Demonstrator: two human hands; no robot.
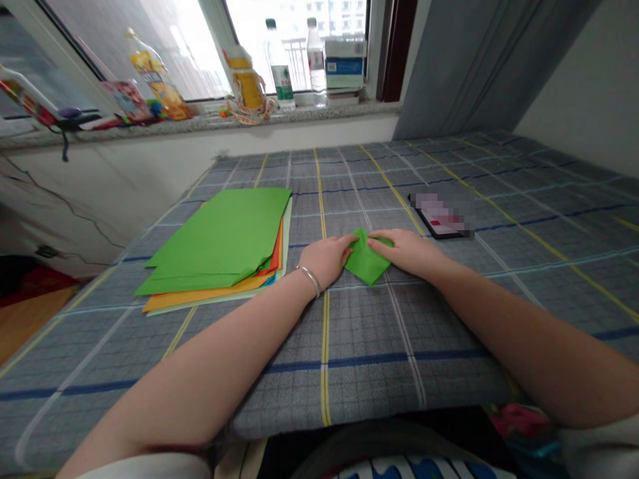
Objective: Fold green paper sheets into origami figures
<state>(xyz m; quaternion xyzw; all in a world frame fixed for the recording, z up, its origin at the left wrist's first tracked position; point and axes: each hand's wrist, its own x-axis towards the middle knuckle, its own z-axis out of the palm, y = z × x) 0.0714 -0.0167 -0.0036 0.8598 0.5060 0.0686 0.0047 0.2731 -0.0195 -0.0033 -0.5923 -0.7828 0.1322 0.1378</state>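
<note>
Closely: left hand [327, 259]; paper [366, 264]; right hand [407, 251]

head cam | looks forward and down | near over checked cloth [349, 346] | window [299, 40] ahead

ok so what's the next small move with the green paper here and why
Probably press the fold flat: run the fingertips of the right hand along the raised crease while the left hand pins the folded green paper. Both hands already touch it, and its top flap looks lifted off the cloth.
</note>
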